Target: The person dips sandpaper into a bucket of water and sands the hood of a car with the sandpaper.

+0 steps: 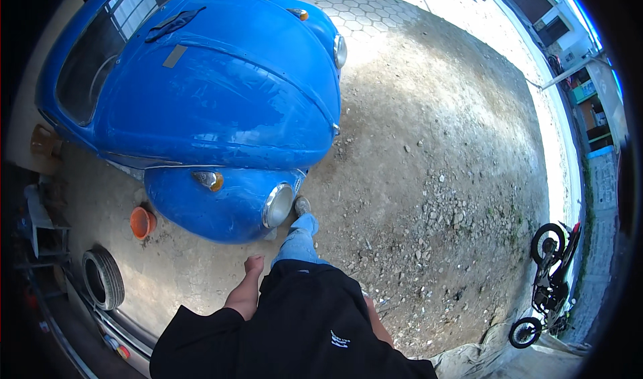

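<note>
My left hand (254, 265) hangs low beside my jeans, its fingers curled in and nothing visible in them. It is nearest to the front fender of a blue rounded car (221, 104), apart from it. Of my right arm (379, 323) only a strip shows past my black shirt; the hand's fingers are hidden. A dark cloth (175, 24) and a small grey flat piece (174, 56) lie on the car's front lid. My foot is beside the near round headlight (278, 205).
An orange bucket (143, 223) and a loose tyre (103, 278) stand left of me. Farther left is a brown plastic stool (45, 141). Rubble (442, 215) covers the dirt on the right. A motorcycle (550, 285) is parked by the right wall.
</note>
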`<action>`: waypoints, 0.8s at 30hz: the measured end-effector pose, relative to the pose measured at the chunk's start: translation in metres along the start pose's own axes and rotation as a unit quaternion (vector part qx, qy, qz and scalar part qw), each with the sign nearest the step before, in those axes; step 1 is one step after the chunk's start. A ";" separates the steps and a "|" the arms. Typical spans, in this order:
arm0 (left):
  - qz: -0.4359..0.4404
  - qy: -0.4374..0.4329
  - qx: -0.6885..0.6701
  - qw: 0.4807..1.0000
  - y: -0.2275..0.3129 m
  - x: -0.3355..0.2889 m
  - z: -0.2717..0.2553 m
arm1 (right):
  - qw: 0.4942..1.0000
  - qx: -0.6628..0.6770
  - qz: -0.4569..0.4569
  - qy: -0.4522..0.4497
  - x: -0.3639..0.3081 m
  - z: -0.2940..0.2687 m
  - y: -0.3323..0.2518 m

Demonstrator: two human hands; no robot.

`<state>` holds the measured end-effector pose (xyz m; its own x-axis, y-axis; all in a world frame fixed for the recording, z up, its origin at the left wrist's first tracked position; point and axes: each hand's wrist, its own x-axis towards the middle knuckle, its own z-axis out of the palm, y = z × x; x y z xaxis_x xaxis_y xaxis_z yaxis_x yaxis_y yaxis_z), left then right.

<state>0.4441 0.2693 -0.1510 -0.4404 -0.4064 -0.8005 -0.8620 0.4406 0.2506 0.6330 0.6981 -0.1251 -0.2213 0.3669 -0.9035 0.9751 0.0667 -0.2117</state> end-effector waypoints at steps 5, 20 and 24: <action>0.187 0.149 -0.056 0.969 0.113 0.024 -0.037 | 0.984 -0.180 -0.006 0.011 0.037 -0.036 -0.161; 0.273 0.390 -0.201 0.856 0.373 0.062 -0.267 | 0.740 -0.165 -0.649 0.066 -0.013 0.206 -0.810; 0.263 0.392 -0.156 0.868 0.432 0.081 -0.315 | 0.688 -0.088 -0.708 0.131 -0.041 0.267 -0.886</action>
<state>-0.0428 0.1746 0.0633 -0.7227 -0.6889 0.0555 -0.4625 0.5417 0.7019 -0.2261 0.3759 -0.0002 -0.9633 -0.0285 0.2668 -0.2239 0.6329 -0.7412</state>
